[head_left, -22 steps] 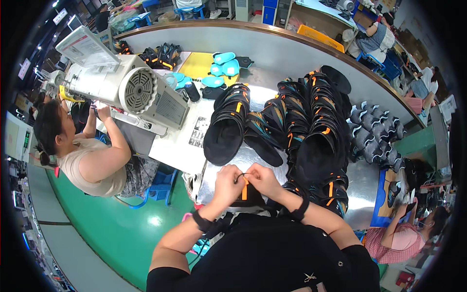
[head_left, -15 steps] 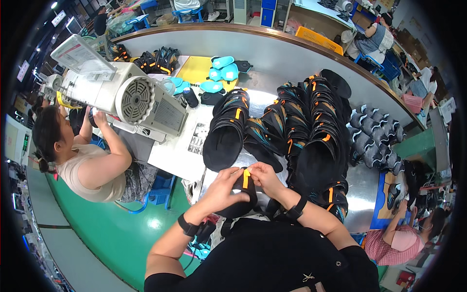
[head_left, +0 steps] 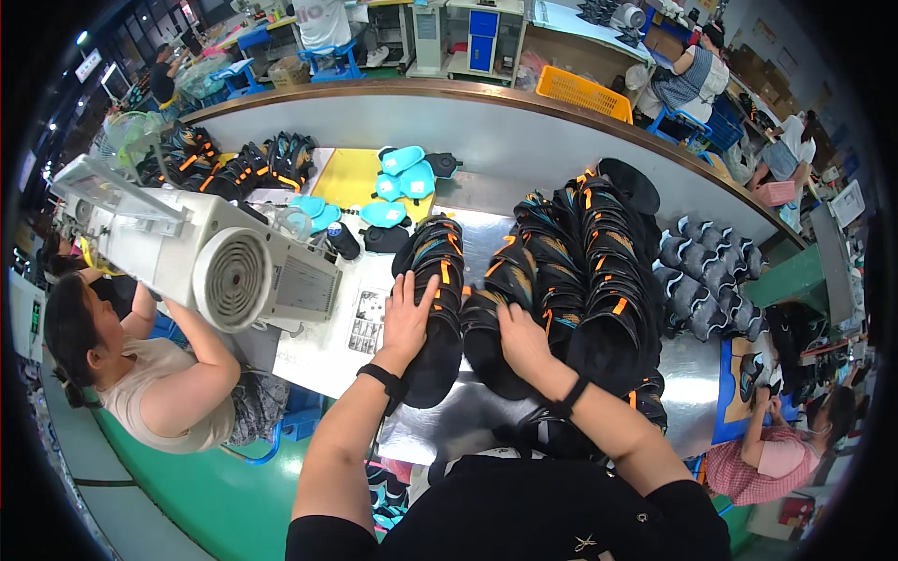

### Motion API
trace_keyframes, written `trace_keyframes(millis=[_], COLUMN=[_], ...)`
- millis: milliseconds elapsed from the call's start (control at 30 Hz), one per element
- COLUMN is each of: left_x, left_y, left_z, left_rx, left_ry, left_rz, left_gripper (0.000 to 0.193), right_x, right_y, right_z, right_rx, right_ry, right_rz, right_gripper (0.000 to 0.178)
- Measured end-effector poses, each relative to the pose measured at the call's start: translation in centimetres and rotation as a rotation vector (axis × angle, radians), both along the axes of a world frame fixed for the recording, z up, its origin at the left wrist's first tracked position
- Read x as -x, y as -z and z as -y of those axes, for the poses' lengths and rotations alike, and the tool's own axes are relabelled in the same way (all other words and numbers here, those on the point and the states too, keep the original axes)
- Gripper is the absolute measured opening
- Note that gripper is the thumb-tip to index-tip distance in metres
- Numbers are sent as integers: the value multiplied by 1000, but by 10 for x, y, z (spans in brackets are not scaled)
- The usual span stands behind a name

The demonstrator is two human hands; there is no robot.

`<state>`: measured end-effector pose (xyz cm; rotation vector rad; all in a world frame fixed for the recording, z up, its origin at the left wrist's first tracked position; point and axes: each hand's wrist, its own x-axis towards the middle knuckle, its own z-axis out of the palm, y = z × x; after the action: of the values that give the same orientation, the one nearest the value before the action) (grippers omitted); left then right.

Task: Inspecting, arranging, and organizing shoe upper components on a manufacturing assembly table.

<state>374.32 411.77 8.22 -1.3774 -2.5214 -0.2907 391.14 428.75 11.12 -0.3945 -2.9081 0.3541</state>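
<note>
Black shoe uppers with orange tabs and teal-gold markings lie nested in long rows on a metal tabletop (head_left: pixel 687 379). My left hand (head_left: pixel 405 321) rests on the left row (head_left: pixel 435 360), its fingers stretched out and spread over the tabbed side. On the near end of the neighbouring row, my right hand (head_left: pixel 526 344) is closed on a shoe upper (head_left: pixel 488 351); some of its fingers are hidden. Farther right, a longer row of uppers (head_left: pixel 608 341) stands beside both hands, touching neither.
A sewing machine (head_left: pixel 234 276) stands left, with a co-worker (head_left: pixel 159 374) seated at it. Turquoise pieces (head_left: pixel 407 178) lie on a yellow sheet behind. Grey-and-black pieces (head_left: pixel 706 280) are piled right. A low partition (head_left: pixel 449 112) closes off the far side.
Both hands have left the orange tab they were pinching close to my body and moved forward onto the rows. The left row now reaches nearer to me. The view has shifted slightly.
</note>
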Motion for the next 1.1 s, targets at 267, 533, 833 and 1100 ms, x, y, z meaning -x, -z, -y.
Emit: trace_keyframes(millis=[267,533,833,1100], left_x=[69,33,-112,-168], left_y=[7,-25,1,-64], left_z=[-51,-47,-1,44], left_rx=[-94,-75,-107,-165], left_ry=[124,135,198,326], left_rz=[-62,-1,422,449], left_gripper=[57,59,28,22], right_x=[-92,-75,-67,-101], right_y=[19,8,25,21], right_z=[24,28,35,33], right_rx=[333,176,170,833], right_ry=[218,-85,10,172], right_rz=[71,-166,-230,-104], right_gripper=[51,46,15,26])
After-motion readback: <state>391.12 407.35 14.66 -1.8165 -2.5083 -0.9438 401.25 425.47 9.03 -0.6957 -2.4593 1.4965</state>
